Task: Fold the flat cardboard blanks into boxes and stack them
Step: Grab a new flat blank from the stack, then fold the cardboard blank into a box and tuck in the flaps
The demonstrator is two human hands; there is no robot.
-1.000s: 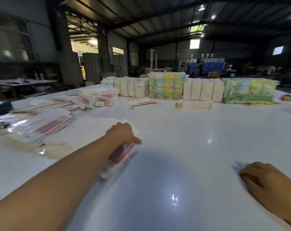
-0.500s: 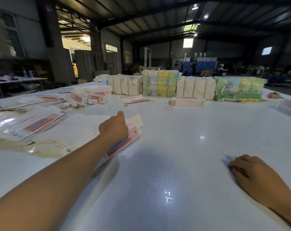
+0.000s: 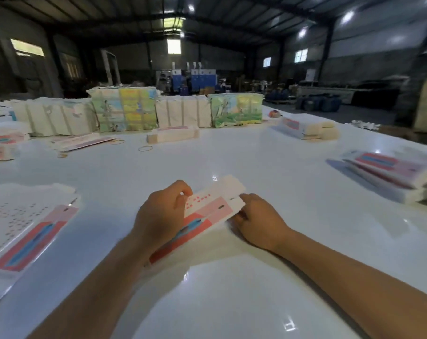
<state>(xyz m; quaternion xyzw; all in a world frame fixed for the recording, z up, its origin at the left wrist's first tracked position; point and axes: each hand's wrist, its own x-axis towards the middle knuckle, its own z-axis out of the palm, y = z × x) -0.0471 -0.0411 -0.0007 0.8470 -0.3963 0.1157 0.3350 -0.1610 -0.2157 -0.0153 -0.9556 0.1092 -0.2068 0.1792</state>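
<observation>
A flat cardboard blank, white with pink, red and blue print, lies slanted in front of me on the white table. My left hand grips its left side, fingers curled over the edge. My right hand pinches its right end. A pile of more flat blanks lies at the left. Folded boxes are stacked at the right and farther back right.
Bundled packs stand in a row along the table's far side, with one folded box in front. Rubber bands lie near them. More blanks sit at the far left. A dark hall lies beyond.
My left hand has drawn one blank from the left pile to the middle in front of me. My right hand left the table and took hold of the blank's right end. My view turned right.
</observation>
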